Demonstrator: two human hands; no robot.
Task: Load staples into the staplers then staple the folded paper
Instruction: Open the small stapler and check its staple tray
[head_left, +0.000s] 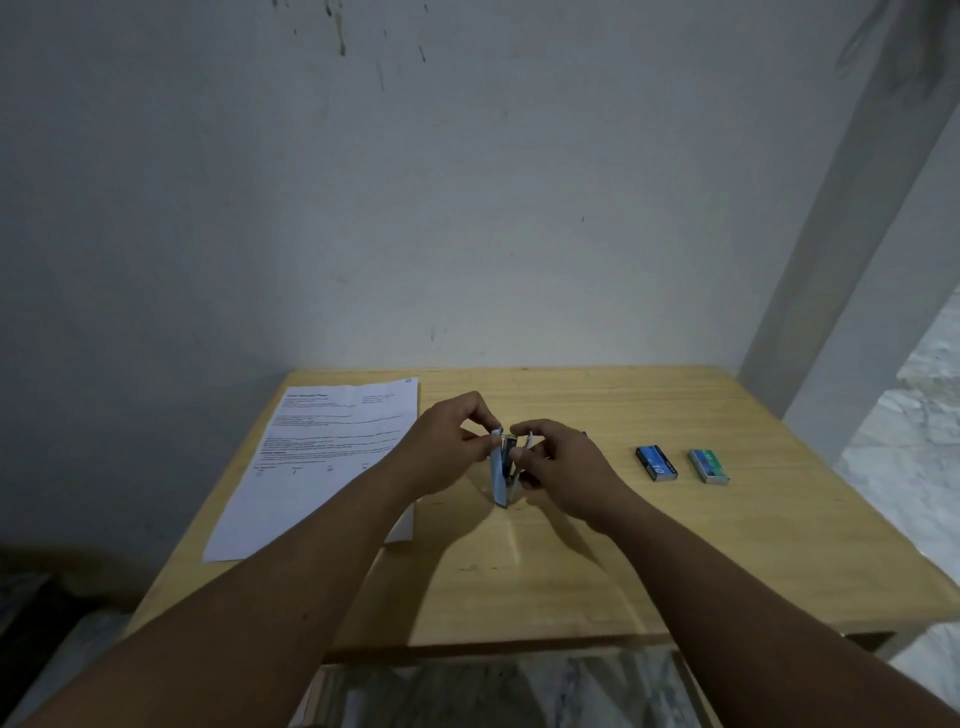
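A small pale blue stapler (502, 475) stands on end at the middle of the wooden table (649, 545), its top swung open. My left hand (447, 447) pinches its upper end between thumb and fingers. My right hand (561, 462) grips the stapler's right side, fingertips at the open metal channel; whether it holds staples is hidden. A printed white paper (322, 457) lies flat on the table's left part, partly under my left forearm. Two small staple boxes lie to the right: a blue box (656, 462) and a green box (708, 466).
The table stands against a grey wall (467, 208) at the back. A pale pillar (852, 249) rises at the right behind the table's corner. Marbled floor (914, 441) shows past the right edge and below the front edge.
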